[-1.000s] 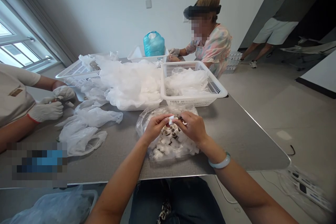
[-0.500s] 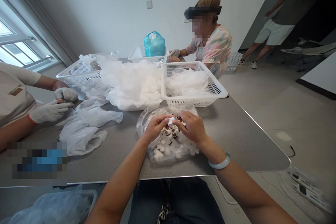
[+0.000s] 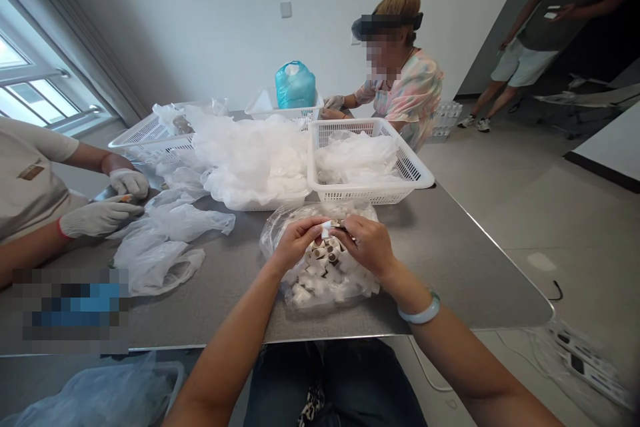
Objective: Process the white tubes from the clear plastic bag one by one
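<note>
My left hand pinches a small white tube between thumb and fingertips. Close against it is my right hand, its fingers curled and pressed together at the tube's right end. A thin dark edge shows at those right fingertips, too small to name. Both hands are above an open clear plastic bag lying on the table. Many short white tubes with brownish insides fill it, several with their open ends facing up.
Behind the bag stand a white basket of thin plastic bags and a heap of white plastic. Loose clear bags lie on the grey table at left. A gloved co-worker sits left; another person sits at the far side.
My right fingers have shifted slightly at the tube, and a thin dark edge shows there now. The left co-worker's gloved hands have moved, and the standing person has changed posture.
</note>
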Demonstrator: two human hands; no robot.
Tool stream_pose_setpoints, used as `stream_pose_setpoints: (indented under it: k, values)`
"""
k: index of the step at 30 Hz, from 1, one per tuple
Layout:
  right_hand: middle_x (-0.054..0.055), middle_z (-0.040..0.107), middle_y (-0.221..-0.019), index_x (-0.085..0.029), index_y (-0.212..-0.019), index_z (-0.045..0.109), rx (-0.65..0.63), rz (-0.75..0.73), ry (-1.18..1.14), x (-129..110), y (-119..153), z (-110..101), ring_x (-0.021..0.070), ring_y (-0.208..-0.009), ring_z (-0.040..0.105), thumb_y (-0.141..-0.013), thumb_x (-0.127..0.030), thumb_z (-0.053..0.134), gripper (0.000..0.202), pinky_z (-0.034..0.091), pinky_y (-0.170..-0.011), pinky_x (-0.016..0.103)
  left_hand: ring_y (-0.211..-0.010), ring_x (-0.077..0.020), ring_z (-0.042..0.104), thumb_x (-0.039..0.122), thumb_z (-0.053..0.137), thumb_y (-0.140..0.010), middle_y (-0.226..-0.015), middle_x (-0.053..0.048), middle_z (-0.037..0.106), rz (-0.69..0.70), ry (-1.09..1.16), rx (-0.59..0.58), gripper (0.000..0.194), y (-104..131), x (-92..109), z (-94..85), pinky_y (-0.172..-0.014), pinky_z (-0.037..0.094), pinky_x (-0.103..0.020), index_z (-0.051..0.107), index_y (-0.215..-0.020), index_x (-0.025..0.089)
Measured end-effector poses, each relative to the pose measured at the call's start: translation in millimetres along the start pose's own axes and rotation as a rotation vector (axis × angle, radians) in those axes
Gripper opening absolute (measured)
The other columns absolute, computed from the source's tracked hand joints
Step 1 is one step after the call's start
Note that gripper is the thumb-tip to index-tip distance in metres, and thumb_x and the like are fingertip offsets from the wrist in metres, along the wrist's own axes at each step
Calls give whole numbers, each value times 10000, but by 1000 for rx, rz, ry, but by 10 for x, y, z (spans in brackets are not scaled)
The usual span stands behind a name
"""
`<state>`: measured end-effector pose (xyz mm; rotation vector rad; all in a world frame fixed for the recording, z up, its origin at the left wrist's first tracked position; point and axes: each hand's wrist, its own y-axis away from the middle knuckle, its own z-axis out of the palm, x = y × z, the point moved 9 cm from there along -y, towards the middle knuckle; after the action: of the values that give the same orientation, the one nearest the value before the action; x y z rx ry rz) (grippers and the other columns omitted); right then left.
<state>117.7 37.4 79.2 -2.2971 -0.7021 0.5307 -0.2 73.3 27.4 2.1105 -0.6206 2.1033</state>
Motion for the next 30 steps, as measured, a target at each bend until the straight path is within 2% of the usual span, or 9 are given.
stream_pose_setpoints:
  k: [5,10,15,20,24,27,30]
  values:
    - [25,561,-571,-176,-624,528,16,48,15,28,5,-19,118,-554,508,-941,-482,300,496,272,-524,234,-658,-121,586,356,593,-806,-894,-61,639,64,-62,-13,335,7,132,26,-608,504,-240,649,-1091,188]
    - [23,557,-561,-177,-610,523,-8,69,60,47,11,4,117,-536,491,-932,-512,292,519,255,-508,242,-873,-190,624,313,645,-768,-986,-91,663,107,-64,49,267,18,143,0,-735,530,-286,667,-984,158]
    - [15,560,-542,-182,-591,527,-20,51,65,8,22,36,111,-514,492,-939,-473,312,502,244,-503,248,-1031,-221,604,258,662,-753,-1039,-109,666,174,-79,87,212,28,147,-10,-909,473,-361,618,-932,153]
    - [34,582,-580,-180,-635,548,-51,65,81,18,30,88,128,-543,509,-922,-539,291,526,254,-516,254,-969,-197,599,255,657,-755,-1005,-102,640,245,-168,105,199,38,220,-7,-851,487,-332,598,-917,156]
    - [29,570,-545,-182,-599,542,-78,54,108,20,36,123,121,-514,496,-927,-537,276,551,227,-501,257,-876,-177,570,276,655,-756,-993,-88,607,273,-304,133,299,42,238,-26,-776,487,-308,618,-1040,187]
    - [26,571,-541,-179,-597,541,-88,41,107,13,33,134,115,-513,500,-944,-506,249,559,221,-499,255,-969,-211,556,303,657,-755,-1102,-107,566,236,-240,84,367,28,215,-26,-737,497,-299,617,-1108,214]
    - [28,575,-548,-179,-599,541,-95,38,92,13,27,140,115,-519,506,-944,-515,232,571,225,-502,253,-1048,-237,545,312,628,-782,-1177,-112,558,162,-125,6,339,13,193,-10,-750,504,-301,628,-1107,219]
